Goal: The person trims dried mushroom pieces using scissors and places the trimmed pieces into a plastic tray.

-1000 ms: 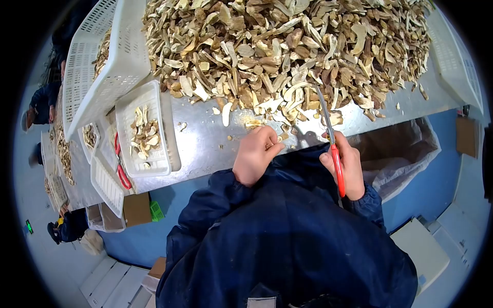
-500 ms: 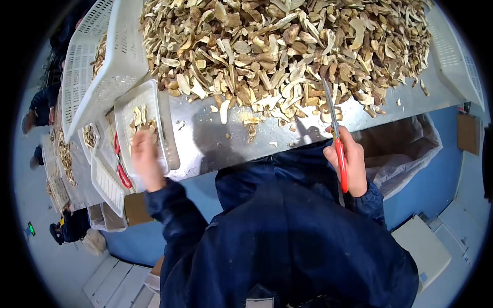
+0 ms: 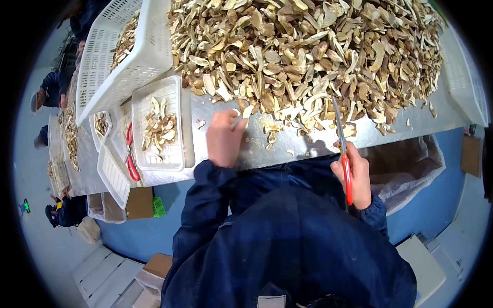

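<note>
A wide heap of sliced mushrooms [image 3: 303, 56] covers the back of the metal table [image 3: 201, 110]. My left hand [image 3: 224, 139], slightly blurred, is at the heap's front edge with thumb and fingers apart; a pale mushroom slice [image 3: 247, 114] lies right by its fingertips. Whether they touch it I cannot tell. In my right hand [image 3: 358, 174] are red-handled scissors [image 3: 347, 177], their blades pointing away from me over the front of the heap. Left of my left hand, a white plastic tray [image 3: 179, 123] holds a small pile of mushroom slices [image 3: 159, 128].
A white perforated crate [image 3: 156, 46] stands tilted at the left, another crate [image 3: 462, 77] at the right. A second red-handled tool [image 3: 131, 154] lies left of the tray. Below the table's edge is a lined box [image 3: 405, 169]. Other people [image 3: 69, 210] are at the far left.
My left hand has moved from over the white tray rightward to the heap's front edge. My right hand still holds the scissors. The whole view has shifted slightly.
</note>
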`<action>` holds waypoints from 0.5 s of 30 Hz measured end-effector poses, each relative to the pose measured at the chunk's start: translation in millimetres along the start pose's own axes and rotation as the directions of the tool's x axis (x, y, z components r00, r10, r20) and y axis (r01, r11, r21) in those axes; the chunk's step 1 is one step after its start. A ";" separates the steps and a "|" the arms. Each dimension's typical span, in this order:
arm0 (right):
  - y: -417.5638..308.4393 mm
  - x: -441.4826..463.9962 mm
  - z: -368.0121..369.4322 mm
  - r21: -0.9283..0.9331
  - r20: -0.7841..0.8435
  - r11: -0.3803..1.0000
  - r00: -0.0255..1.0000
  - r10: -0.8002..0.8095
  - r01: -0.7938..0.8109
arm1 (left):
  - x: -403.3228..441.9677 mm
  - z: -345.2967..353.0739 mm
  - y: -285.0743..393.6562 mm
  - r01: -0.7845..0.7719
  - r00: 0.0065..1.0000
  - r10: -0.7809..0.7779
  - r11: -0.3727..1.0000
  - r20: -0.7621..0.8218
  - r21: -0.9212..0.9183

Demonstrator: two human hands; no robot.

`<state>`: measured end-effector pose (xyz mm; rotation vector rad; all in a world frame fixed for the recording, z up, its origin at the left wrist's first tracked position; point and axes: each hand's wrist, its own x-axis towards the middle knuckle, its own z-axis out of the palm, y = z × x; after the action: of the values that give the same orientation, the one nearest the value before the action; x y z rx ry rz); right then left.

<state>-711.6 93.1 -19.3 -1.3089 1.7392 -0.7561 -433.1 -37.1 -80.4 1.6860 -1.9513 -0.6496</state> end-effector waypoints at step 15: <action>-2.9 6.3 5.1 0.017 0.043 1.000 0.999 0.013 -0.014 | 12.1 -7.2 -23.7 0.461 0.865 -0.400 0.400 0.301 -0.793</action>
<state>-706.5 86.3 -20.9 -1.2913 1.7019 -0.7291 -411.9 -52.5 -89.3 1.4457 -0.8289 -1.5669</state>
